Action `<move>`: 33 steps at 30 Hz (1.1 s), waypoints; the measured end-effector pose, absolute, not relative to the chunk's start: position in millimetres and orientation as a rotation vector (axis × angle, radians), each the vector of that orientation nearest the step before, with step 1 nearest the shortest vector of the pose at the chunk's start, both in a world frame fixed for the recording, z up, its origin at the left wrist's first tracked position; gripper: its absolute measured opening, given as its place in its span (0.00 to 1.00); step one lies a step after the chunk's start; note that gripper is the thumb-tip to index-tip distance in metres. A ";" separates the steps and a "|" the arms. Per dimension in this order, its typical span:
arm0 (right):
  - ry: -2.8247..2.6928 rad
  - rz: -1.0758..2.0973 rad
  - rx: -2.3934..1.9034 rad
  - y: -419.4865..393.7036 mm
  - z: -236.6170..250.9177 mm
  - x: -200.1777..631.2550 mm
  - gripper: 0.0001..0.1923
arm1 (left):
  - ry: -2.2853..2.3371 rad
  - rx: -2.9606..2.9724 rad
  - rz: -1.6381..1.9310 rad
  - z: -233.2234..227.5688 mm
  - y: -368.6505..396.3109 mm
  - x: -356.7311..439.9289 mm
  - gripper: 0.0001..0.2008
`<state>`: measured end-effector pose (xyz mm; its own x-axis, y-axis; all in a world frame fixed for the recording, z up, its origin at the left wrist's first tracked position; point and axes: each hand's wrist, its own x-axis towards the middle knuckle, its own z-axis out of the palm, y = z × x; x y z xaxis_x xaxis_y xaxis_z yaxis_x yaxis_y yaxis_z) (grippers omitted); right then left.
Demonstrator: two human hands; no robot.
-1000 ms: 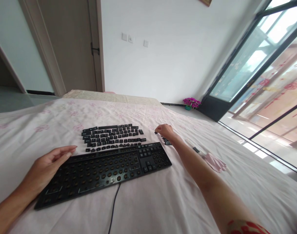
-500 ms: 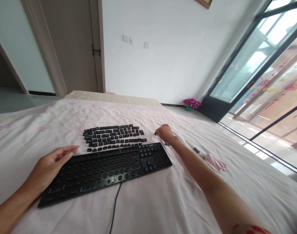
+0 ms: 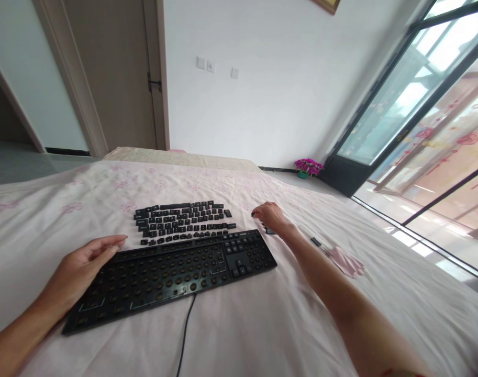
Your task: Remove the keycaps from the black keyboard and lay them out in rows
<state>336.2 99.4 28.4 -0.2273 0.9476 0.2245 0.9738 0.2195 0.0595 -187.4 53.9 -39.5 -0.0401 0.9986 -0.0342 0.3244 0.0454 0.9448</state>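
A black keyboard (image 3: 191, 269) lies on the bed, tilted across it, with most of its main keys off and the sockets bare. Beyond its far edge, loose black keycaps (image 3: 179, 220) lie in rows on the sheet. My left hand (image 3: 85, 259) is at the keyboard's left far edge, fingers stretched forward with the thumb close under them, and no object shows in it. Past the keyboard's right far corner, my right hand (image 3: 270, 215) pinches a small black keycap (image 3: 254, 214) just above the sheet. Another dark piece (image 3: 269, 231) lies partly under its wrist.
To the right lies a tool with a black part (image 3: 316, 241) beside a pink cloth (image 3: 347, 263). A cable (image 3: 186, 330) runs from the keyboard towards me. The pale flowered sheet (image 3: 81, 193) is wrinkled. Beyond the bed are purple flowers (image 3: 308, 166) and a glass door (image 3: 403, 94).
My right hand has shifted slightly to the right with the small keycap at its fingertips. My left hand and the keyboard have stayed in place.
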 end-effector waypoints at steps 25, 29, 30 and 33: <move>-2.425 -0.156 -1.476 15.6 26.2 333.3 0.10 | 1.515 1.373 1.029 -30.6 47.6 -182.4 0.32; -2.511 -0.225 -1.446 16.9 27.2 331.9 0.10 | 1.519 1.370 1.023 -30.8 48.2 -182.1 0.31; -2.527 -0.241 -1.446 16.8 27.9 331.2 0.10 | 1.519 1.371 1.024 -31.2 48.4 -182.2 0.31; -2.548 -0.269 -1.455 14.8 30.0 328.8 0.10 | 1.513 1.377 1.030 -32.6 49.0 -182.6 0.31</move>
<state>328.8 14.8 30.0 -0.4980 0.8281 0.2574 0.8636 0.5006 0.0604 -182.6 49.0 -32.6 -0.0591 0.9971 -0.0486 0.3204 0.0651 0.9451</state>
